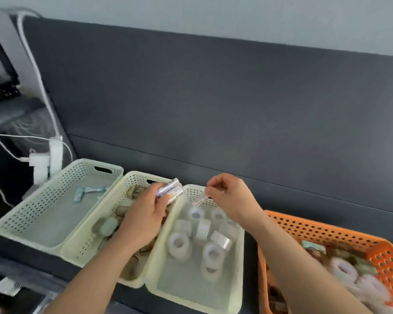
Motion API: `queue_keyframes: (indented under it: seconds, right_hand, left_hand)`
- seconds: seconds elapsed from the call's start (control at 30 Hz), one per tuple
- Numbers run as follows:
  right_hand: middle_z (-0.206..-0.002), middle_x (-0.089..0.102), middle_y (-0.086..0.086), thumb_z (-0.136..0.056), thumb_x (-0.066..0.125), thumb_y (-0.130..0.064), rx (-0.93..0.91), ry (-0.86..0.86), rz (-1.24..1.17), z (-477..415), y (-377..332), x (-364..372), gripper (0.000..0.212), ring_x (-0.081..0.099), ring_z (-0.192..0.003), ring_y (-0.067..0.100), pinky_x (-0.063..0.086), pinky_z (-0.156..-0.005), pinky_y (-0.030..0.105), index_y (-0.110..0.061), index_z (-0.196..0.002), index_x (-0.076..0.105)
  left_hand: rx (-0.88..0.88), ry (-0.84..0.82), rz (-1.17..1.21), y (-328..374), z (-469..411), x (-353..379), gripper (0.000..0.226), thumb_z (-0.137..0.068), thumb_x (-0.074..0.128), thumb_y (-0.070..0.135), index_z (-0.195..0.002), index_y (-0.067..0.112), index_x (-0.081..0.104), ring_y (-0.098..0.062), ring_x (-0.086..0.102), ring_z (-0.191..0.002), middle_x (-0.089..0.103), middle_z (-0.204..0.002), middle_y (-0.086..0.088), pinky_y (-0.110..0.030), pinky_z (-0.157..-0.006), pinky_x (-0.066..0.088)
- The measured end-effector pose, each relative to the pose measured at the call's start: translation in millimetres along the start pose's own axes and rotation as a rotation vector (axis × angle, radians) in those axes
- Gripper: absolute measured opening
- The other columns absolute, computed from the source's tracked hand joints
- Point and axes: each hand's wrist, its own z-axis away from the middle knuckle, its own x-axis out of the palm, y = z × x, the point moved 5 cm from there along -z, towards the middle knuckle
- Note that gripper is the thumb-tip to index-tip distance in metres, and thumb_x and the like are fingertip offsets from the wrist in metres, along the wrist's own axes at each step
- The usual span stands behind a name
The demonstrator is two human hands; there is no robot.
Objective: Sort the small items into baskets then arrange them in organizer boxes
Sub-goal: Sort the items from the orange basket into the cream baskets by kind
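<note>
Three cream perforated baskets stand side by side. The left basket [21, 219] holds a few small wrapped packets [90, 191]. My left hand [143, 216] hovers over the middle basket [93, 234] of brownish items and grips a couple of white tubes [170, 189]. Over the far end of the right cream basket [239, 268], my right hand [230, 196] pinches a small thin white item [200, 201]. That basket contains several clear tape rolls [178, 244]. At the right, the orange basket [340, 230] is filled with mixed small items and tape rolls.
A dark grey sofa back [213, 109] rises behind the baskets. White chargers and cables [45, 159] sit at the left beside dark equipment. Papers lie at the bottom left corner.
</note>
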Motion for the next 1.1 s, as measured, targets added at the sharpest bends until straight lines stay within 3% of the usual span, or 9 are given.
queue_keyframes:
  seconds: [0.1,0.23,0.4,0.53,0.6,0.67,0.83,0.93,1.1]
  right_hand:
    - [-0.08,0.062,-0.009,-0.087,0.064,-0.018,-0.017,-0.083,-0.05,-22.4,-34.5,78.5,0.003,0.053,-0.063,0.004,0.041,-0.054,0.01,-0.018,-0.09,0.064]
    - [-0.083,0.06,-0.007,-0.089,0.062,-0.017,0.012,-0.143,-0.081,-52.6,-73.3,176.1,0.005,0.05,-0.062,0.004,0.039,-0.049,0.008,-0.016,-0.094,0.062]
    - [-0.078,0.058,-0.005,-0.091,0.055,-0.015,0.105,-0.192,-0.022,-89.7,-92.6,273.0,0.005,0.051,-0.062,0.008,0.039,-0.05,0.014,-0.016,-0.091,0.06]
    - [-0.062,0.045,0.004,-0.088,0.042,-0.006,0.198,-0.295,0.184,-109.2,-85.9,324.3,0.025,0.04,-0.054,0.017,0.037,-0.051,0.025,-0.013,-0.066,0.051]
    - [-0.065,0.046,0.006,-0.092,0.042,-0.007,0.254,-0.335,0.264,-114.9,-79.7,337.4,0.029,0.04,-0.054,0.016,0.037,-0.05,0.025,-0.013,-0.064,0.049]
    - [-0.075,0.053,0.007,-0.097,0.044,-0.012,0.271,-0.395,0.35,-118.5,-77.8,344.9,0.025,0.048,-0.061,0.016,0.041,-0.055,0.024,-0.01,-0.076,0.058]
    - [-0.109,0.062,0.013,-0.097,0.043,-0.009,0.239,-0.437,0.445,-122.4,-85.6,337.2,0.022,0.061,-0.1,0.027,0.05,-0.089,0.038,-0.006,-0.107,0.062]
    - [-0.138,0.051,0.005,-0.098,0.042,-0.012,0.147,-0.382,0.502,-116.7,-95.9,313.2,0.036,0.055,-0.117,0.024,0.045,-0.097,0.031,-0.012,-0.132,0.054]
    - [-0.139,0.052,-0.002,-0.098,0.047,-0.021,-0.009,-0.21,0.54,-83.5,-105.4,251.6,0.037,0.054,-0.12,0.018,0.043,-0.101,0.031,-0.02,-0.135,0.053]
  left_hand:
    - [-0.097,0.068,-0.046,-58.3,-8.6,-60.2,0.017,-0.1,0.043,0.032,-0.114,0.027,0.051,-0.011,0.057,-0.071,0.059,-0.079,0.006,-0.031,-0.062,0.042]
    - [-0.181,0.072,-0.162,-138.7,-24.3,-125.5,0.021,-0.099,0.047,0.028,-0.116,0.021,0.056,-0.012,0.056,-0.072,0.061,-0.084,0.005,-0.03,-0.062,0.04]
    - [-0.29,-0.028,-0.215,-222.8,-47.6,-161.4,0.016,-0.098,0.049,0.021,-0.109,0.014,0.058,-0.017,0.055,-0.072,0.06,-0.087,-0.001,-0.031,-0.061,0.037]
    - [-0.31,-0.171,-0.256,-262.2,-63.3,-158.1,0.015,-0.1,0.046,0.024,-0.105,0.014,0.057,-0.011,0.052,-0.07,0.055,-0.085,0.002,-0.024,-0.055,0.035]
    - [-0.319,-0.23,-0.257,-275.0,-69.8,-153.4,0.017,-0.1,0.045,0.023,-0.106,0.013,0.057,-0.013,0.053,-0.075,0.055,-0.087,0.001,-0.025,-0.058,0.037]
    - [-0.333,-0.283,-0.264,-284.0,-74.3,-149.4,0.017,-0.1,0.045,0.021,-0.106,0.011,0.058,-0.017,0.053,-0.079,0.056,-0.091,-0.002,-0.029,-0.064,0.039]
    - [-0.296,-0.371,-0.31,-280.8,-77.9,-145.3,0.026,-0.1,0.04,0.015,-0.122,0.009,0.053,-0.025,0.058,-0.102,0.061,-0.115,-0.009,-0.035,-0.085,0.046]
    - [-0.178,-0.348,-0.393,-258.7,-81.6,-150.2,0.029,-0.098,0.041,0.015,-0.124,0.007,0.049,-0.028,0.056,-0.106,0.058,-0.114,-0.012,-0.037,-0.087,0.045]
    - [0.056,-0.201,-0.58,-193.2,-86.6,-159.2,0.038,-0.098,0.043,0.031,-0.132,0.015,0.051,-0.027,0.057,-0.107,0.059,-0.122,-0.006,-0.04,-0.086,0.049]
